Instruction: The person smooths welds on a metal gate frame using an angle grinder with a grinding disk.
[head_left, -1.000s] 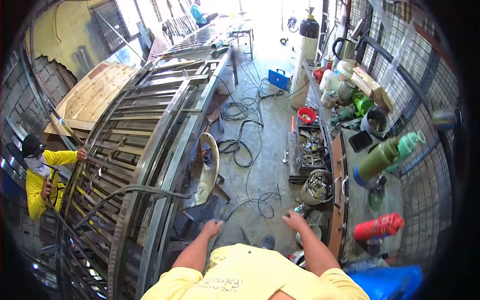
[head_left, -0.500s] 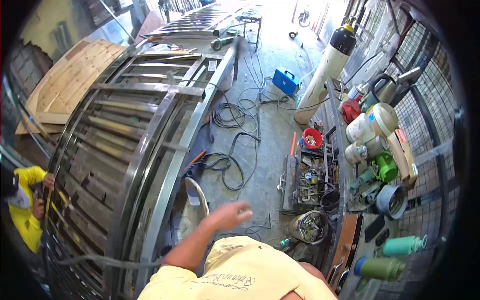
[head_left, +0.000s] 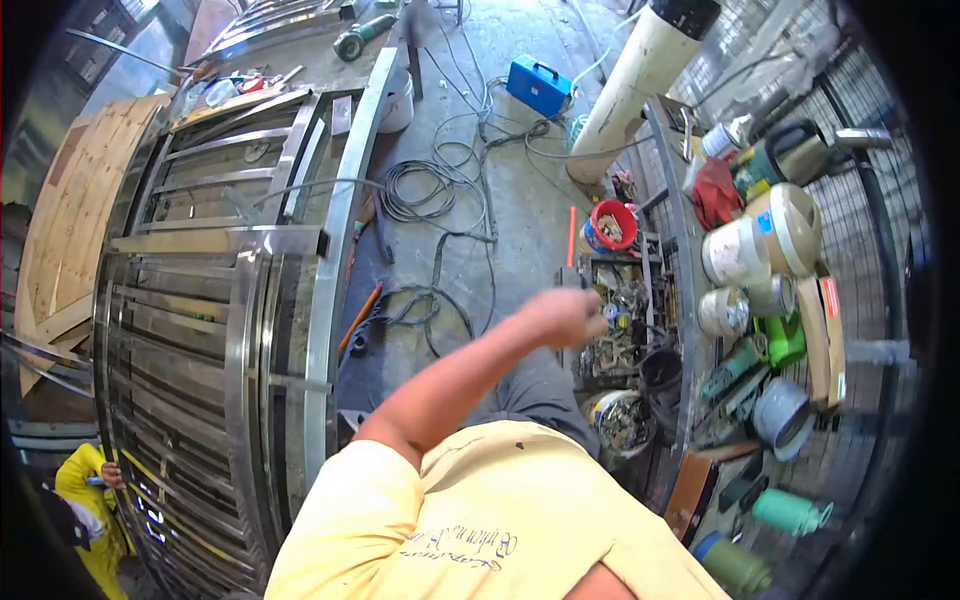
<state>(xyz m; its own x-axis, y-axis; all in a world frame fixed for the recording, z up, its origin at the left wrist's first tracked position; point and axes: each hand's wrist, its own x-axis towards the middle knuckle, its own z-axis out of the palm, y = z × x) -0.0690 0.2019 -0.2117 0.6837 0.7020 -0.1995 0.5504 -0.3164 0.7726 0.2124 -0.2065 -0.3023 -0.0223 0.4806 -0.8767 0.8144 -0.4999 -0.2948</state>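
My left hand (head_left: 570,318) reaches across my front, above the floor and near the metal tool crate (head_left: 612,345). Its fingers look bent but are smeared by motion, and no object shows in them. Just beyond the hand is a red bucket (head_left: 628,212) with small pieces inside. A tub of metal bits (head_left: 620,425) stands below and to the right of the hand. My right hand is out of view; only a bit of skin shows at the bottom edge.
Steel gate frames (head_left: 245,330) lie along the left, where a person in yellow (head_left: 85,480) touches one. Cables (head_left: 420,195) coil on the floor near a blue machine (head_left: 540,85). A gas cylinder (head_left: 635,90) and a bench with pots and bottles (head_left: 790,515) line the right.
My left hand has moved forward and to the right, toward the crate. The floor items sit higher or further left as my view shifts. The person in yellow appears lower.
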